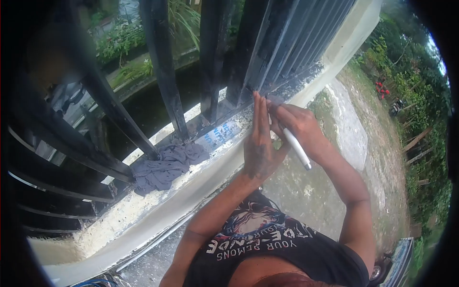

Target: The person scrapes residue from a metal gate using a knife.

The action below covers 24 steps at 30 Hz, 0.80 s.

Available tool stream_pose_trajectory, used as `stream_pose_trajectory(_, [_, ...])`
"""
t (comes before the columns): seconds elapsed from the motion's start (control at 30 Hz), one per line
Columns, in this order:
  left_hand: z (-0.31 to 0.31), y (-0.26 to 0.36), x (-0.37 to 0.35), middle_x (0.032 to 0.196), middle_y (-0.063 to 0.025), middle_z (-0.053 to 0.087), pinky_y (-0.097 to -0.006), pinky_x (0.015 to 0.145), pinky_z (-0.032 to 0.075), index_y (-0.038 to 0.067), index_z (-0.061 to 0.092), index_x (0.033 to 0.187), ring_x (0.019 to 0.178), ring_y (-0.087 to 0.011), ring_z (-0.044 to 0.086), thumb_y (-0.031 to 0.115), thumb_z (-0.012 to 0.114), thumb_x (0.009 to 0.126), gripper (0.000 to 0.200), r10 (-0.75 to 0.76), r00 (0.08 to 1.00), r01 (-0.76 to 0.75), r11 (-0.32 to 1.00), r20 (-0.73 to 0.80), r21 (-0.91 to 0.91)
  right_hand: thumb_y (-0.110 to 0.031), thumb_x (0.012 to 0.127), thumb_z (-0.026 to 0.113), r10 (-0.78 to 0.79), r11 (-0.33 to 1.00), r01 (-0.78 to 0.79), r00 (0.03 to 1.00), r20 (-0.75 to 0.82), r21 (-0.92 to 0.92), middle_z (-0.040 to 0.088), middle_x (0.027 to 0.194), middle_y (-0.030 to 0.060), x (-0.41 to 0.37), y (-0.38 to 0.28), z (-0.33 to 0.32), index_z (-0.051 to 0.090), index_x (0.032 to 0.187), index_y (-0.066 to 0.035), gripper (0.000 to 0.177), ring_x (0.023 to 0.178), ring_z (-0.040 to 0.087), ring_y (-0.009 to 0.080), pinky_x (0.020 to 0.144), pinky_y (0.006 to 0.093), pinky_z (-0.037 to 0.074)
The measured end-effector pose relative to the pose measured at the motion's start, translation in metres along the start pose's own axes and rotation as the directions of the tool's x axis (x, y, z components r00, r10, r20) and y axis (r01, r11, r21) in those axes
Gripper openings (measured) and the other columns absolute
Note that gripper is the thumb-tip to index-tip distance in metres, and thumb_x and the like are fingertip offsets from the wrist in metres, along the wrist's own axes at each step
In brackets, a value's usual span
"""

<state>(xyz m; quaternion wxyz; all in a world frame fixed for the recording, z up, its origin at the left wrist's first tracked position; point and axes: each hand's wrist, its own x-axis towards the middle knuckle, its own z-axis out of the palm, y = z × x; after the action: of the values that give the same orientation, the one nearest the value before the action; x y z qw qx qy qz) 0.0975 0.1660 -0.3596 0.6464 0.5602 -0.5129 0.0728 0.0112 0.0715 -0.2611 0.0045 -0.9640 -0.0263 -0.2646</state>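
My right hand is closed around a paintbrush with a long white handle, its dark grey head up against the foot of a black fence bar. Right beside it, my left hand is held flat with its fingers stretched out, the fingertips at the base of the same bars. A crumpled grey cloth lies on the ledge to the left of my hands. Between the cloth and my left hand is a flat piece of printed sheet with blue lettering.
Black metal bars rise from a low, paint-chipped white wall that runs diagonally across the view. Plants grow behind the bars. On the right are a concrete patch, grass and bushes. Part of a vehicle shows at the lower right.
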Motion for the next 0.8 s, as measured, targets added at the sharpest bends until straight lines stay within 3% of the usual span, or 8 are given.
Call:
stream_pose_trajectory(0.07, [-0.009,0.011,0.013,0.162,-0.0418,0.016,-0.0471,0.108,0.054,-0.014,0.01,0.158,0.145,-0.056,0.036,0.017,0.082,0.08,0.111,-0.033,0.999,0.035,0.997,0.026,-0.062,-0.016,0.083,0.075,-0.018,1.0,0.019,0.995,-0.101,0.014,0.068,0.086,0.0164,0.006,0.002,-0.001,0.065,0.11,0.003,0.034,0.077,0.073,0.0349,0.067,0.0425,0.061])
stream_pose_trajectory(0.1, [-0.007,0.003,0.017,0.168,-0.0322,0.01,-0.0351,0.082,0.068,0.0,0.004,0.164,0.144,-0.0465,0.044,0.021,0.094,0.07,0.131,0.029,0.999,-0.03,0.999,0.035,0.035,-0.016,0.083,0.075,-0.031,0.999,0.03,0.992,-0.119,-0.012,0.069,0.087,0.0168,0.006,0.0,-0.005,0.065,0.111,0.003,0.035,0.077,0.073,0.0355,0.067,0.0424,0.061])
stream_pose_trajectory(0.2, [0.0,0.0,0.005,0.168,-0.0329,0.008,-0.035,0.082,0.068,-0.001,0.004,0.164,0.144,-0.0473,0.043,0.021,0.093,0.07,0.131,-0.046,0.997,0.044,0.999,0.068,0.027,-0.016,0.084,0.073,-0.036,0.999,0.033,0.989,-0.142,-0.023,0.07,0.089,0.0168,-0.002,0.004,-0.001,0.065,0.114,0.003,0.037,0.078,0.074,0.0349,0.066,0.042,0.06])
stream_pose_trajectory(0.27, [0.004,-0.005,-0.003,0.166,-0.0359,0.006,-0.0351,0.077,0.068,-0.003,0.003,0.163,0.141,-0.0479,0.046,0.021,0.093,0.07,0.132,0.09,0.996,-0.087,0.978,-0.005,0.192,-0.018,0.085,0.073,0.035,0.998,-0.035,0.999,0.005,0.055,0.071,0.091,0.016,-0.005,-0.001,0.001,0.065,0.114,0.003,0.037,0.08,0.074,0.0334,0.068,0.0428,0.061])
stream_pose_trajectory(0.37, [0.0,0.005,0.003,0.166,-0.0355,0.006,-0.0353,0.077,0.069,-0.003,0.002,0.163,0.141,-0.0474,0.047,0.022,0.094,0.07,0.133,-0.046,0.999,0.046,0.999,0.029,0.0,-0.02,0.085,0.073,-0.006,0.999,0.004,0.999,-0.041,-0.033,0.072,0.093,0.016,0.002,-0.002,-0.005,0.065,0.116,0.003,0.04,0.083,0.075,0.0338,0.071,0.0434,0.062])
stream_pose_trajectory(0.43, [-0.01,0.017,0.016,0.163,-0.0432,0.009,-0.0516,0.115,0.045,-0.014,0.004,0.159,0.149,-0.0571,0.028,0.032,0.085,0.083,0.121,-0.074,0.992,0.086,0.989,0.105,-0.119,-0.02,0.085,0.074,-0.086,0.991,0.069,0.984,-0.153,-0.116,0.072,0.095,0.0173,0.003,0.0,-0.005,0.065,0.118,0.003,0.042,0.085,0.075,0.0343,0.073,0.0434,0.062])
stream_pose_trajectory(0.57, [0.002,0.004,-0.002,0.163,-0.0435,0.007,-0.0513,0.115,0.045,-0.013,0.002,0.159,0.148,-0.0581,0.028,0.034,0.086,0.082,0.123,-0.02,0.998,0.019,1.0,0.056,0.017,-0.02,0.085,0.075,0.118,0.991,-0.122,0.991,0.057,0.059,0.073,0.099,0.0202,-0.005,-0.004,-0.002,0.065,0.116,0.002,0.039,0.087,0.075,0.0356,0.073,0.0435,0.062])
stream_pose_trajectory(0.8, [-0.007,0.009,0.006,0.162,-0.0443,0.008,-0.0525,0.119,0.041,-0.014,0.001,0.158,0.149,-0.0582,0.025,0.035,0.088,0.079,0.127,-0.079,0.989,0.098,0.983,0.128,-0.152,-0.021,0.084,0.074,0.054,0.998,-0.055,0.998,-0.033,-0.029,0.07,0.091,0.0173,-0.003,-0.004,-0.005,0.064,0.116,0.001,0.04,0.079,0.074,0.0332,0.068,0.0428,0.06])
